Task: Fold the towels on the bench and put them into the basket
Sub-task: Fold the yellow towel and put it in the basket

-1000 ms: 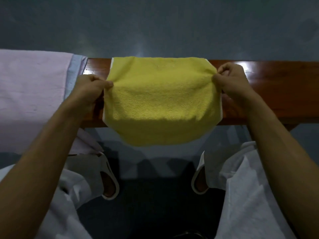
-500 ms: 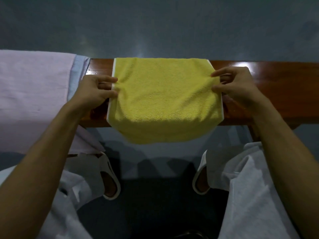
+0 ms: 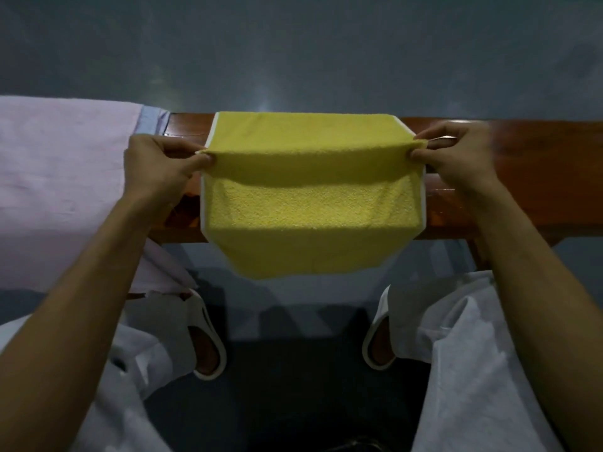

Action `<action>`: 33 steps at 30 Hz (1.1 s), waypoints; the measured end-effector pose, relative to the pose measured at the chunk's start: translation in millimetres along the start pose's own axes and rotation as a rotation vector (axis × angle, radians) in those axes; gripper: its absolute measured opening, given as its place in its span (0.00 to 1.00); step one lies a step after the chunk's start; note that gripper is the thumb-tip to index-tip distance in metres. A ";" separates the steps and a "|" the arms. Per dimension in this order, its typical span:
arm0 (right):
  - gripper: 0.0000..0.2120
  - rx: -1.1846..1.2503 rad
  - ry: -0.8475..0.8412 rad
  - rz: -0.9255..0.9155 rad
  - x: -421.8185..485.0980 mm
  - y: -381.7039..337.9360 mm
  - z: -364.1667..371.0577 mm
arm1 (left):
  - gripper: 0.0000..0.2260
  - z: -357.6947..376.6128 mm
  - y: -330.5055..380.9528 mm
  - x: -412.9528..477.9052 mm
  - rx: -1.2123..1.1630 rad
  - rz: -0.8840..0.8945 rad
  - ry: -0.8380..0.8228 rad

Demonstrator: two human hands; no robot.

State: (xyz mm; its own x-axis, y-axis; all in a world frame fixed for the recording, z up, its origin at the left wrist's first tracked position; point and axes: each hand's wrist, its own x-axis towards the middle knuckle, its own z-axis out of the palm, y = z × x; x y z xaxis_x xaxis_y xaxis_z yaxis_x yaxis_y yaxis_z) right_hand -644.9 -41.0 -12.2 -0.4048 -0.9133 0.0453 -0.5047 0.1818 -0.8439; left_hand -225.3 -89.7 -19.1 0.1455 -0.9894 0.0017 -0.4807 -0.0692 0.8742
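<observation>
1. Head view: yellow towel (image 3: 310, 203) draped across the wooden bench (image 3: 522, 177), near edge hanging over.
2. Left hand (image 3: 156, 171) and right hand (image 3: 456, 154) each pinch a raised fold at the towel's sides.
3. Pink towel (image 3: 58, 177) at left on the bench.

white slippers (image 3: 208, 375) on grey floor (image 3: 293, 53)

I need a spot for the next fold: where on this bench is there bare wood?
The widest bare stretch of bench lies right of the yellow towel, beyond the right hand, running to the picture's edge. Between yellow towel and pink towel only a narrow strip shows, and the left hand crowds it.
</observation>
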 end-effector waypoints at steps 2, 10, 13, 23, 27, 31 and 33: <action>0.11 -0.111 0.030 -0.047 1.3 3.8 0.5 | 0.08 -0.2 0.1 0.1 0.009 0.026 0.037; 0.11 -0.425 0.100 -0.225 3.8 5.2 3.1 | 0.12 -3.1 5.0 -0.9 0.024 0.031 0.106; 0.13 -0.430 0.176 -0.243 3.5 1.1 3.4 | 0.10 -3.6 7.7 -1.7 0.037 0.039 0.075; 0.06 0.384 0.065 0.390 -3.0 -27.2 43.9 | 0.07 0.1 35.0 6.2 -0.301 -0.363 -0.275; 0.13 0.569 0.016 0.520 10.7 -41.4 53.1 | 0.07 7.7 38.2 23.3 -0.307 -0.485 -0.358; 0.13 0.590 -0.012 0.463 28.6 -54.3 57.0 | 0.04 16.8 44.3 44.3 -0.412 -0.489 -0.328; 0.10 0.625 0.036 0.282 38.4 -59.3 53.0 | 0.04 20.2 47.9 50.0 -0.541 -0.362 -0.309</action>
State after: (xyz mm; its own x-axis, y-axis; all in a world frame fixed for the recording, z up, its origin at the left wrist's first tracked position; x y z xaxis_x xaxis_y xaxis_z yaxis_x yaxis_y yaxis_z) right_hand -590.1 -106.2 11.2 -0.4868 -0.8473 -0.2125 0.1542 0.1561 -0.9756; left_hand -258.5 -145.1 13.1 -0.0750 -0.9128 -0.4014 0.0584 -0.4058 0.9121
